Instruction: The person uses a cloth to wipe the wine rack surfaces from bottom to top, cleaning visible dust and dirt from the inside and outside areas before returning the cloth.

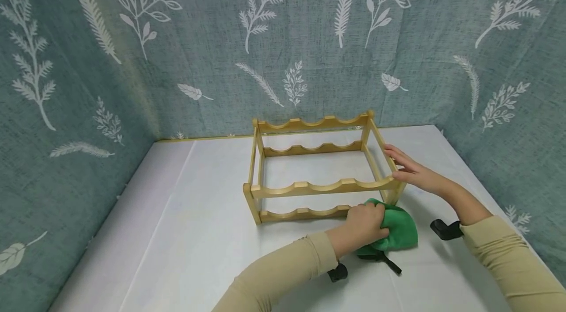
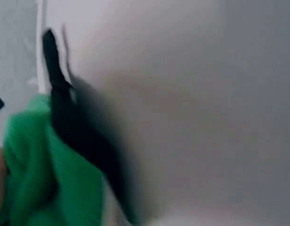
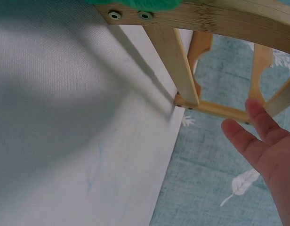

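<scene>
A light wooden rack (image 1: 305, 187) with scalloped rails stands on the white table. At its front right leg, my left hand (image 1: 362, 226) grips a bunched green plush cloth (image 1: 403, 228). The cloth has a black band and a loose black strap (image 1: 391, 264); in the left wrist view, the strap (image 2: 53, 59) points upward beside the green fabric (image 2: 36, 165). My right hand (image 1: 417, 172) rests on the rack's right top rail, near the front corner. In the right wrist view its fingers (image 3: 244, 136) are nearly straight and spread. My left fingertips are partly hidden in the cloth.
White table surface (image 1: 177, 233) spreads to the left of the rack. Teal leaf-patterned fabric (image 1: 212, 76) hangs behind and at both sides. Black wrist-worn pieces (image 1: 446, 230) show at both wrists.
</scene>
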`<state>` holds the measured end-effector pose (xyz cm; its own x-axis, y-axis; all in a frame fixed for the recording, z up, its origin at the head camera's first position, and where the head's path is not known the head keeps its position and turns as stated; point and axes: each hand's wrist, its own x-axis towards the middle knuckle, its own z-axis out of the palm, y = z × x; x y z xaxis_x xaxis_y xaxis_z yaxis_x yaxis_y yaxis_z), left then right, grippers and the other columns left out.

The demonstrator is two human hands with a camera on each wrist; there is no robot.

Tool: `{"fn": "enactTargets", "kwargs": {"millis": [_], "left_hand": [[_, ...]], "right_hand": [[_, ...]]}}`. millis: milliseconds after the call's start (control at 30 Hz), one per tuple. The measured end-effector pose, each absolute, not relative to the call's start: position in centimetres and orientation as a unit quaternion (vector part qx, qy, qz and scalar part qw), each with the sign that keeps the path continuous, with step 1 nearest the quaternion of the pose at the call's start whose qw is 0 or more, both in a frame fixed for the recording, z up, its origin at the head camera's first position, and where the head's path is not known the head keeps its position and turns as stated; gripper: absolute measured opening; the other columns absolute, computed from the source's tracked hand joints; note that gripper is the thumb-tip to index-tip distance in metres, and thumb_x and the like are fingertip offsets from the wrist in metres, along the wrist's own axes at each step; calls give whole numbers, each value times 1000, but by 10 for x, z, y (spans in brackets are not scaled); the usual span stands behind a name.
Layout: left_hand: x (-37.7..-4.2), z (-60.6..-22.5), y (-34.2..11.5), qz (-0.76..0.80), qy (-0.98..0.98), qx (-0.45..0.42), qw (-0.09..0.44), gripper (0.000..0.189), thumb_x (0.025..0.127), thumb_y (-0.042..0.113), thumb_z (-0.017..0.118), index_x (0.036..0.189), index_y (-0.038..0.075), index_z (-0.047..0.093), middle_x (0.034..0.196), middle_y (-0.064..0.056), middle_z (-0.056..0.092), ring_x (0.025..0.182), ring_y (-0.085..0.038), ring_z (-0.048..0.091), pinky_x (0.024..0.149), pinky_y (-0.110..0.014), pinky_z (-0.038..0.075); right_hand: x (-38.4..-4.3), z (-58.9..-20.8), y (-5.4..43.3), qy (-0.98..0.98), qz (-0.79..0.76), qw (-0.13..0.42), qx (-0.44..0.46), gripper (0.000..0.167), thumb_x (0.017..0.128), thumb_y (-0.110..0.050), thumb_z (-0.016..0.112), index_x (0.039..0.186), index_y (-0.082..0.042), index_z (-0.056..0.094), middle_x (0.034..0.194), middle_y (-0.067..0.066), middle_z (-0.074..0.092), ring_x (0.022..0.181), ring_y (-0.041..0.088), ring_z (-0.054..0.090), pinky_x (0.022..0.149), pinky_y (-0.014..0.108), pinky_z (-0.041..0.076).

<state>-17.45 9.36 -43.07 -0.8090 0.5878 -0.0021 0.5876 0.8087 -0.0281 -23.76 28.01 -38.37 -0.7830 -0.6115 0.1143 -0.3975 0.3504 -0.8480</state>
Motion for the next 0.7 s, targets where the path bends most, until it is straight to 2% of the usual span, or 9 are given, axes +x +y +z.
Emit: {"fn": "enactTargets", "kwargs": {"millis": [167,400,567,700], "left_hand": [[-180,-430,98,14,-959,-281,12,29,83,48,61,82,19,61,70,7,57,57,-4,51,42,-23,38],[-185,-428,83,-17,-969,-244,-19,31,83,42,63,66,18,55,63,5,55,51,-6,47,40,-24,36],[-182,-425,63,-19,-972,-231,-30,30,84,42,62,71,16,57,64,3,54,52,-8,47,41,-24,36],[-175,-423,44,-13,-972,-235,-14,29,84,41,63,79,12,60,68,0,56,55,-9,50,43,-24,38]], "right_hand": [[-240,-382,278,821,-468,111,-307,59,95,-5,42,142,10,10,148,28,-7,130,51,2,94,69,15],[-242,-378,275,824,-462,120,-306,59,95,-6,43,143,8,10,149,27,-5,131,52,2,95,68,18],[-240,-378,278,829,-460,121,-293,60,95,-7,44,143,8,11,149,27,-4,131,53,4,94,70,18],[-239,-378,280,830,-459,122,-291,61,94,-7,44,143,8,11,149,26,-4,131,53,4,94,70,19]]}}
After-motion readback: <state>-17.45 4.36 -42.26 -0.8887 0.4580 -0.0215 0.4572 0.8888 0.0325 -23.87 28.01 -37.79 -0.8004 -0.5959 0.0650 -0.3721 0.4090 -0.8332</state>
